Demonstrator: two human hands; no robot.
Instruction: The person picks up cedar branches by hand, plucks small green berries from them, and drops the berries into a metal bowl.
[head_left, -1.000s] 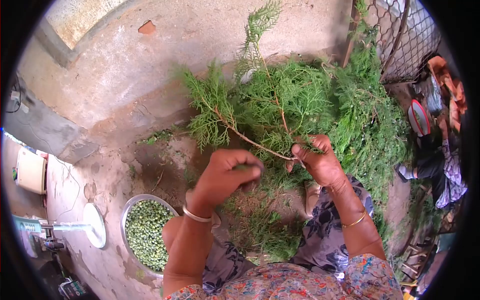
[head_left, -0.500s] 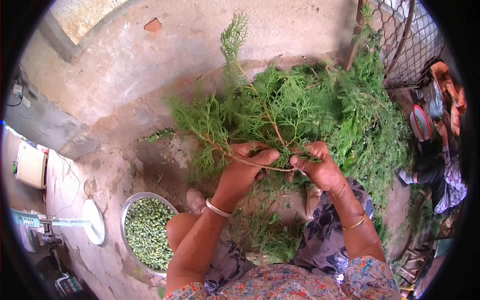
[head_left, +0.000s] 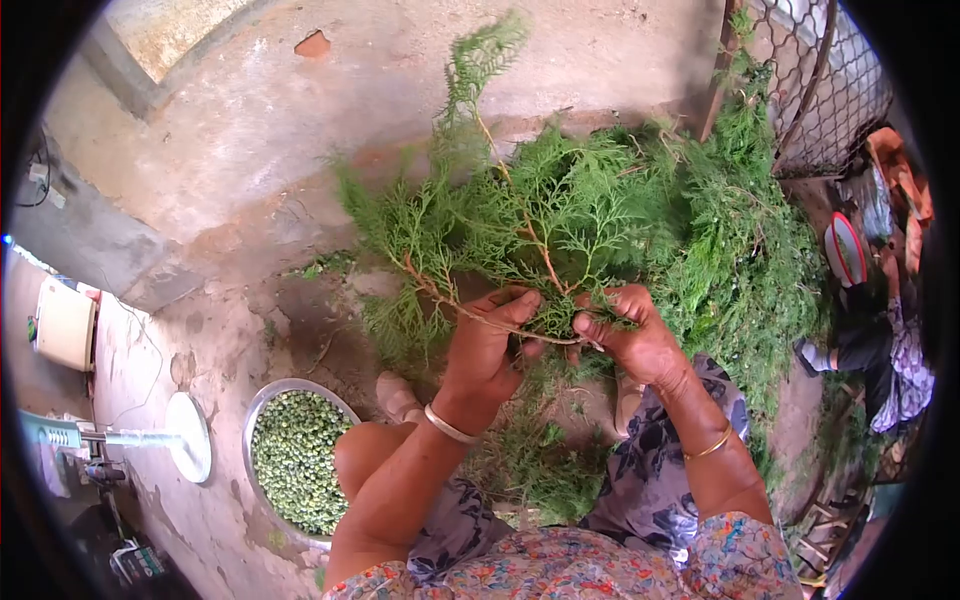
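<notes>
A green conifer branch (head_left: 532, 235) with flat, scaly sprays and brown stems reaches up and left from my hands. My right hand (head_left: 645, 340) is closed round the stem's lower end, thumb pressed against the fingers by a small leafy spray. My left hand (head_left: 482, 345) is closed at the branch's left stem, with thumb and forefinger pinched beside the foliage; anything small between those fingertips is hidden. By my left knee stands a round metal basin (head_left: 250, 425) holding many small green cones (head_left: 295, 460).
A heap of cut conifer branches (head_left: 740, 270) lies right of my hands, along the wall (head_left: 400, 80). A metal mesh gate (head_left: 830, 100) stands behind it. A pedestal fan (head_left: 185, 437) is at left. Another person's leg (head_left: 860, 350) shows at far right.
My left hand has shifted slightly left and its thumb has drawn back from my right hand. The branch's upper tip sways to the right.
</notes>
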